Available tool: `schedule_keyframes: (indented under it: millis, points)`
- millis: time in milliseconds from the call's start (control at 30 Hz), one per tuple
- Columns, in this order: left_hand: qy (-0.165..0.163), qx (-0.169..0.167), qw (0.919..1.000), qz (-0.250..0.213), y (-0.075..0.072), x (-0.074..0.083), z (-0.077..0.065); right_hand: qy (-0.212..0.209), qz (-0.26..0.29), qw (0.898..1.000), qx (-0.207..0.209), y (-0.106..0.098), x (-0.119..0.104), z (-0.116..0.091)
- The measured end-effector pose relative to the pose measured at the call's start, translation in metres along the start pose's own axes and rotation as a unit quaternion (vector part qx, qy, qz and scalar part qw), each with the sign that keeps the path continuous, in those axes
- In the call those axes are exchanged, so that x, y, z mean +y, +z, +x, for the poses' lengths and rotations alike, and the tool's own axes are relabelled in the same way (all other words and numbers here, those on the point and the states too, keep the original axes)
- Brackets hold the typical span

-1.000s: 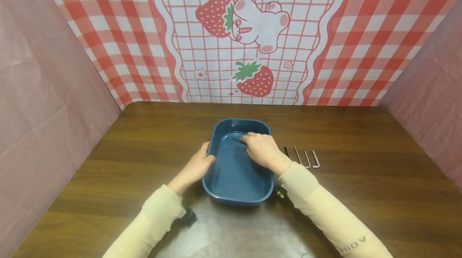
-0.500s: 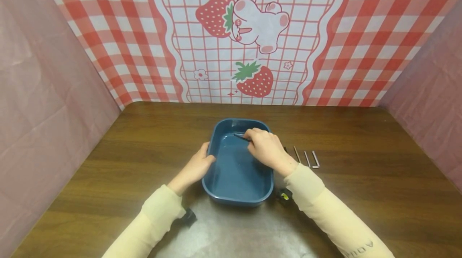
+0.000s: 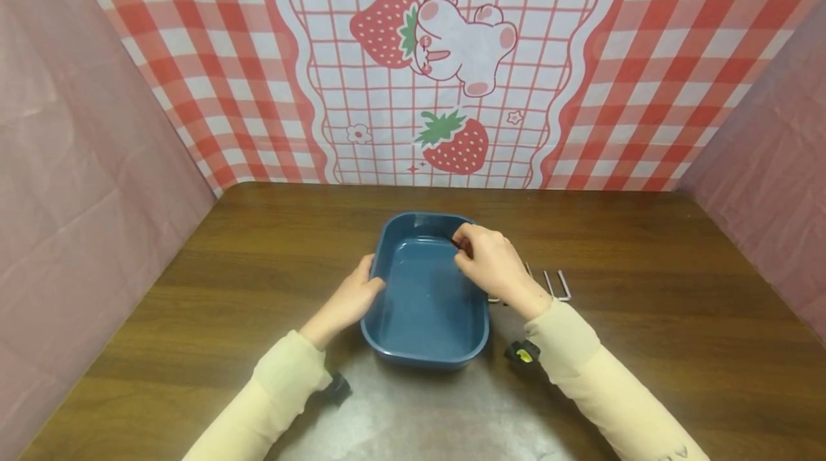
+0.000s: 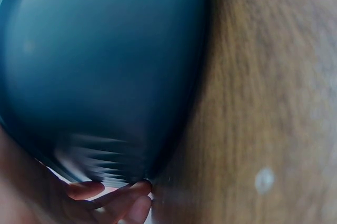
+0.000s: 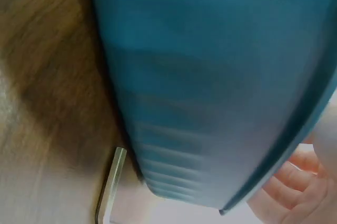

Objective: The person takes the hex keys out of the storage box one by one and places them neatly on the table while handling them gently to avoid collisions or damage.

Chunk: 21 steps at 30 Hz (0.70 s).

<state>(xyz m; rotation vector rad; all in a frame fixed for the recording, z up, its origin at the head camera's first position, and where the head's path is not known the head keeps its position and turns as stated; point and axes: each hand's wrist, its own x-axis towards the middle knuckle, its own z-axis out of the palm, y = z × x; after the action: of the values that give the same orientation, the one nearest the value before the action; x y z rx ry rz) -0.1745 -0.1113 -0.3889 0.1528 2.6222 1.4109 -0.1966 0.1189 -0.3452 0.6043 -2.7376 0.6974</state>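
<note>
A deep blue rectangular tub (image 3: 429, 359) stands on the wooden table. My left hand (image 3: 348, 296) grips its left rim, thumb over the edge; in the left wrist view, the fingers (image 4: 126, 203) lie against the tub's outer wall. My right hand (image 3: 493, 264) is at the far right rim and pinches a thin dark hex key (image 3: 455, 241); only a short dark bit shows, and the rest is hidden by the fingers. In the right wrist view, my right hand (image 5: 295, 190) is beyond the tub's rim, and the hex key is out of sight.
Right of the tub lie several L-shaped hex keys, among them a silver one (image 3: 564, 284) and a thinner one (image 3: 548, 284); my right forearm partly covers the row. A brass-coloured key (image 5: 111, 184) lies close beside the tub wall. Checked cloth (image 3: 245, 74) hangs behind the table.
My right hand has moved right and slightly away, from over the tub's inside to its right rim, carrying the dark hex key. The left hand and the tub have stayed put.
</note>
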Motion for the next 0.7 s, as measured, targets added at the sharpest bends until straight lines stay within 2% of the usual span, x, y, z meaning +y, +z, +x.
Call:
schedule_keyframes:
  millis: [433,700]
  points:
    - [0.001,-0.002,1.0000,-0.003,0.000,0.002,-0.001,0.027,0.050,0.997,0.048,-0.017,0.008,-0.005]
    - [0.004,-0.001,1.0000,-0.001,0.000,0.000,-0.001,0.043,0.061,0.994,0.080,-0.026,0.016,-0.010]
